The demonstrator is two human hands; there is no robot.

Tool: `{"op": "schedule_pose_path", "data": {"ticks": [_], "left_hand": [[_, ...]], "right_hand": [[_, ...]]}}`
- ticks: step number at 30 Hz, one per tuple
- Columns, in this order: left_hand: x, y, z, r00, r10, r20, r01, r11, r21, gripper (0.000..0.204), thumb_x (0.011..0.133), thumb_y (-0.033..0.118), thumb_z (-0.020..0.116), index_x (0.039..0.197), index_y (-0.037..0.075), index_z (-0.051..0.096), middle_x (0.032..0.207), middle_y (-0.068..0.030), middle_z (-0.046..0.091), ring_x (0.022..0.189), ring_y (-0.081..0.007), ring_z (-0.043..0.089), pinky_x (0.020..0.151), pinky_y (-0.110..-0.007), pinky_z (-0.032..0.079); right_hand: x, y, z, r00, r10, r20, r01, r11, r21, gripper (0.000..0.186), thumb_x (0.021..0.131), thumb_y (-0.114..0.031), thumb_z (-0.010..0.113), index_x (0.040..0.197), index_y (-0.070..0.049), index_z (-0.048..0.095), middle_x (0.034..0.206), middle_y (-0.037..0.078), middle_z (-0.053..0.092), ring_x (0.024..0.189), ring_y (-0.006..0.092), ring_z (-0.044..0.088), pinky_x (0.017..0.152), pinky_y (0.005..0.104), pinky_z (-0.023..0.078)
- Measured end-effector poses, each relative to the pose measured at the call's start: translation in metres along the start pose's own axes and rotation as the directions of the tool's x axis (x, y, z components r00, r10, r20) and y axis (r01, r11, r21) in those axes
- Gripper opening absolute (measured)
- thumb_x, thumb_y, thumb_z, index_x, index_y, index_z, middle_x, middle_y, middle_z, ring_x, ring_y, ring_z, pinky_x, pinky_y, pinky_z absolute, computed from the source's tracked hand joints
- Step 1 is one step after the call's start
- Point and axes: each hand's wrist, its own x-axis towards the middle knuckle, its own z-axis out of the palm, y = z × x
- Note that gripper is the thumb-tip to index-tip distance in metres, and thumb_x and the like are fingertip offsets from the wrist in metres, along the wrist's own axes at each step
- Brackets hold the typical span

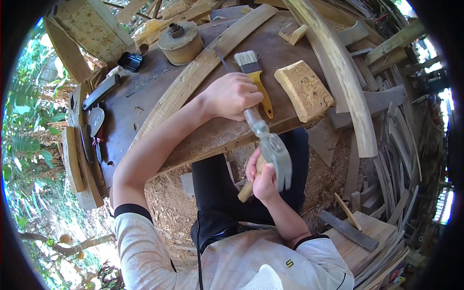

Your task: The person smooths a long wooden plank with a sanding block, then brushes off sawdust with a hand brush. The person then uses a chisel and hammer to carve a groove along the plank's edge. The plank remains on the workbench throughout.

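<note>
My left hand (233,96) is closed around a wooden-handled chisel (250,115) at the bench's near edge. Its thin dark blade points away beyond my fist, toward a long plank; the tip's exact contact is unclear. My right hand (263,179), nearer my body, grips the wooden handle of a claw hammer (278,153). The hammer's striking face appears against or very close to the butt of the chisel handle, its claw pointing back toward me. Just right of my left fist lies a paintbrush (261,87) with a yellow handle and pale bristles.
A carved wood block (304,92) rests on the bench (145,104) at right, near a long curved piece (345,72). A long plank (200,70) crosses the bench. A round pot (180,44) stands behind; a trowel (96,121) lies left. Offcuts fill the right side.
</note>
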Motion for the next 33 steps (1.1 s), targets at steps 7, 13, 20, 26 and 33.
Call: {"op": "schedule_pose_path", "data": {"ticks": [7,13,20,26,33], "left_hand": [[-0.019,0.025,-0.010,1.000,-0.027,0.012,0.028,0.998,-0.064,0.033,0.070,0.025,0.082,0.073,0.011,0.052,0.068,-0.0043,0.053,0.065,-0.0278,0.060,0.061,-0.042,0.048],[-0.022,0.034,-0.027,0.997,-0.074,-0.010,0.073,0.992,-0.104,0.030,0.067,0.025,0.082,0.073,0.012,0.057,0.069,-0.0044,0.057,0.065,-0.0287,0.062,0.061,-0.042,0.049],[-0.010,0.028,-0.022,0.992,-0.092,-0.086,0.085,0.993,-0.085,0.028,0.068,0.025,0.081,0.072,0.012,0.057,0.065,-0.0027,0.056,0.058,-0.0251,0.060,0.054,-0.040,0.047],[-0.025,0.034,-0.009,0.997,0.019,-0.076,-0.021,1.000,-0.023,0.034,0.069,0.031,0.080,0.076,0.011,0.053,0.068,-0.0032,0.052,0.061,-0.0259,0.060,0.056,-0.041,0.049],[-0.025,0.031,-0.010,0.994,0.025,-0.102,-0.028,0.999,-0.024,0.035,0.072,0.032,0.085,0.073,0.013,0.055,0.068,-0.0002,0.051,0.059,-0.0215,0.057,0.054,-0.037,0.044]], "right_hand": [[-0.021,-0.020,-0.007,0.990,-0.128,-0.064,0.139,0.967,0.216,0.075,0.099,-0.083,0.048,0.112,-0.009,0.051,0.070,0.003,0.046,0.049,0.0131,0.044,0.043,0.0290,0.036],[-0.022,-0.007,-0.007,0.994,-0.100,-0.049,0.108,0.967,0.229,0.074,0.100,-0.081,0.049,0.113,-0.008,0.050,0.071,0.003,0.047,0.050,0.0125,0.044,0.044,0.0277,0.036],[-0.026,-0.010,-0.004,0.997,-0.079,-0.018,0.081,0.982,0.173,0.075,0.099,-0.081,0.051,0.113,-0.008,0.051,0.071,0.003,0.046,0.050,0.0116,0.043,0.044,0.0269,0.036],[-0.028,-0.007,-0.002,0.999,-0.047,-0.025,0.050,0.984,0.171,0.074,0.099,-0.081,0.051,0.114,-0.008,0.051,0.072,0.003,0.047,0.051,0.0114,0.043,0.045,0.0266,0.036],[-0.033,-0.012,0.001,0.995,-0.084,-0.048,0.090,0.985,0.146,0.077,0.097,-0.083,0.050,0.111,-0.008,0.052,0.071,0.003,0.046,0.050,0.0123,0.043,0.044,0.0275,0.036]]}}
